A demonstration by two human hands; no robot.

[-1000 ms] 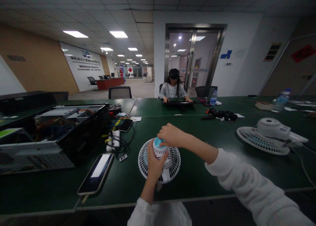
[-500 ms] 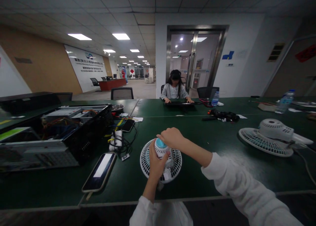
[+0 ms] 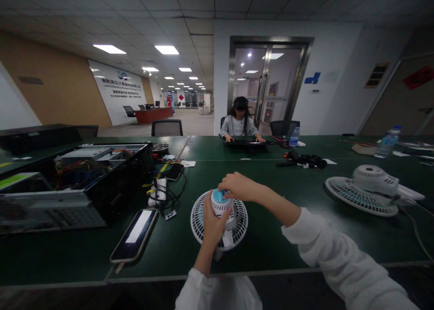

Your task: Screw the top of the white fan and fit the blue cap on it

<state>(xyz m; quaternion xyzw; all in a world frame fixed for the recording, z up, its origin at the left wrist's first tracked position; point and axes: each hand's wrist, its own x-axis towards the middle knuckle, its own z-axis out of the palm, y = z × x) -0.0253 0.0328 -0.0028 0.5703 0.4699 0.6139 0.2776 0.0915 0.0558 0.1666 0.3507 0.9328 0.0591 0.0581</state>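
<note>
A small white fan (image 3: 203, 219) lies grille-down on the green table (image 3: 281, 237) in front of me, its motor housing pointing up. My left hand (image 3: 213, 226) wraps round the near side of the housing. My right hand (image 3: 237, 186) is curled over the blue cap (image 3: 219, 195) on top of the housing, fingers pinched on it.
A phone (image 3: 135, 234) lies left of the fan. An open computer case (image 3: 74, 179) and a tangle of cables (image 3: 162, 194) sit further left. A second fan (image 3: 366, 188) lies at the right. A person sits at a keyboard (image 3: 247, 142) across the table, near bottles (image 3: 293, 135).
My view shifted slightly. Both hands stay on the fan; my right hand has turned a little on the blue cap.
</note>
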